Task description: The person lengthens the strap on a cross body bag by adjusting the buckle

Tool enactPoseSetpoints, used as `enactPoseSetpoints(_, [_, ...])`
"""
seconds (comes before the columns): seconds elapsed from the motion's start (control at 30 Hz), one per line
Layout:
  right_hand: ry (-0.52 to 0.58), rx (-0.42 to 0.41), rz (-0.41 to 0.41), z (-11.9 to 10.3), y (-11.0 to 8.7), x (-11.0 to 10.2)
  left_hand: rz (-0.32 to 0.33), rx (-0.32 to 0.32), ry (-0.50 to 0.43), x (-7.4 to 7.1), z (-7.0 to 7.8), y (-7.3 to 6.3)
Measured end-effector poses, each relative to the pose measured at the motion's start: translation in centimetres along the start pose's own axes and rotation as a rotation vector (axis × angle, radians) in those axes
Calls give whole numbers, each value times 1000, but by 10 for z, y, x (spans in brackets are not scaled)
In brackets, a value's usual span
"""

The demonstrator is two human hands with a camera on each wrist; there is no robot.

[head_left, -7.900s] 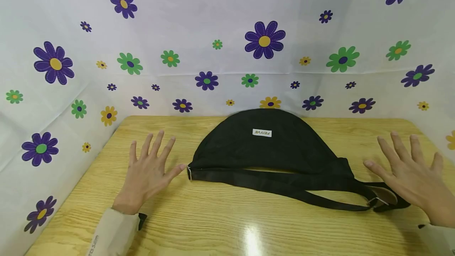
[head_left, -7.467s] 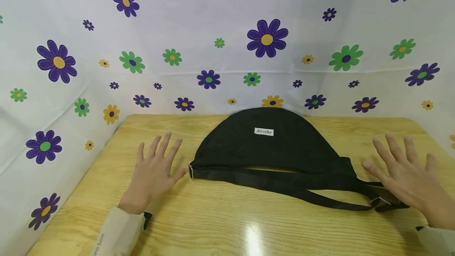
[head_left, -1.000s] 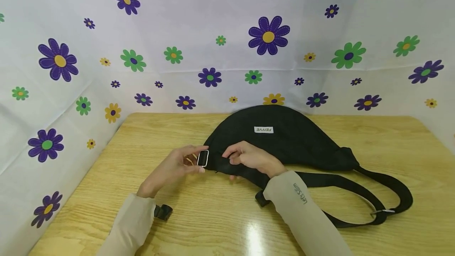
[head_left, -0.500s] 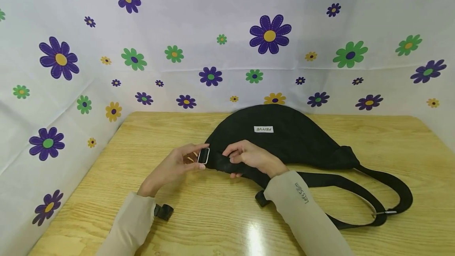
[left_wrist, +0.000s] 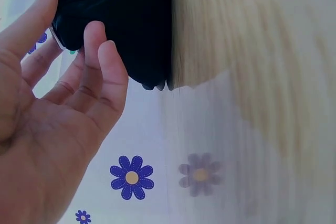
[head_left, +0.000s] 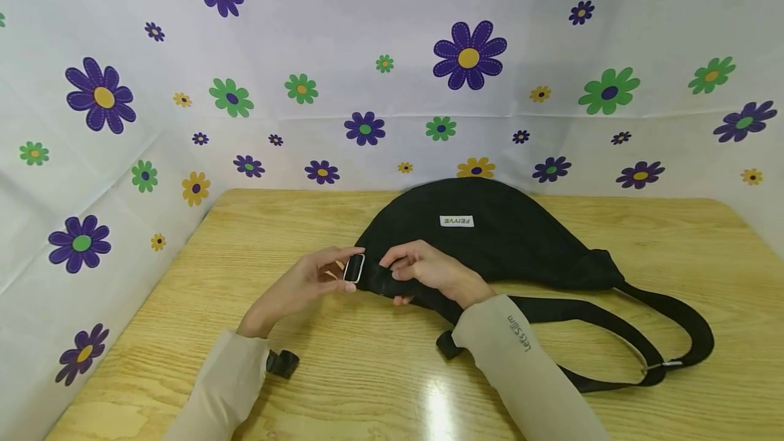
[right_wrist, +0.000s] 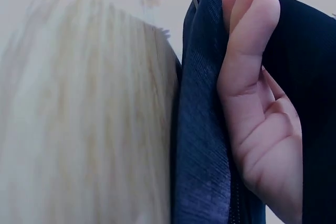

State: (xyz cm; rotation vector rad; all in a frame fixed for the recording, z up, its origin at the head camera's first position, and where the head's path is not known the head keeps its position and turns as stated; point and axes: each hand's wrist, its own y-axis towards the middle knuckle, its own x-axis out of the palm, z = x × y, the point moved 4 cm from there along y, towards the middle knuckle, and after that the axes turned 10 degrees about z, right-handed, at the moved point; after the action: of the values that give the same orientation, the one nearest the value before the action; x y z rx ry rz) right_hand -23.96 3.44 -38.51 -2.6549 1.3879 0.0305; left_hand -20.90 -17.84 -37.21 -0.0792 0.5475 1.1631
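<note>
A black half-moon waist bag [head_left: 490, 243] with a small white label [head_left: 456, 221] lies on the table. At its left end my left hand [head_left: 300, 286] pinches a silver rectangular buckle [head_left: 354, 268] between thumb and fingers. Black webbing fills the buckle's opening. Close beside it, my right hand [head_left: 431, 272] pinches the black strap [head_left: 551, 309] with curled fingers. The left wrist view has the left hand [left_wrist: 58, 103] at the dark bag end [left_wrist: 126, 24]. In the right wrist view, the right hand [right_wrist: 262, 103] lies along the bag's zipped edge; its fingertips are partly hidden.
The strap loops out to the right, where a metal slider [head_left: 663, 365] rests on the wooden table [head_left: 343, 386]. A white flowered cloth [head_left: 275, 39] stands behind and at the left. Black pieces [head_left: 283, 363] hang below the sleeves.
Several seconds ago both hands lay spread beside the bag; now they pinch the buckle and strap. The strap loop has spread rightward. Over the last second, the buckle has tilted slightly.
</note>
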Motion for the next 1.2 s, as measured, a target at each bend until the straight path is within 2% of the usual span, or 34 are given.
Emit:
enactPoseSetpoints(0.43, [59,-12,4,-2,3,7,-6,-13,34,3,3,2])
enactPoseSetpoints(0.73, [112,27,15,-7,4,16,-56,-31,-27,8,5,2])
enactPoseSetpoints(1.0, [92,10,-8,-6,1,10,-38,-12,7,7,4,2])
enactPoseSetpoints(1.2, [123,25,-49,-5,-2,1,-20,4,32,4,3,2])
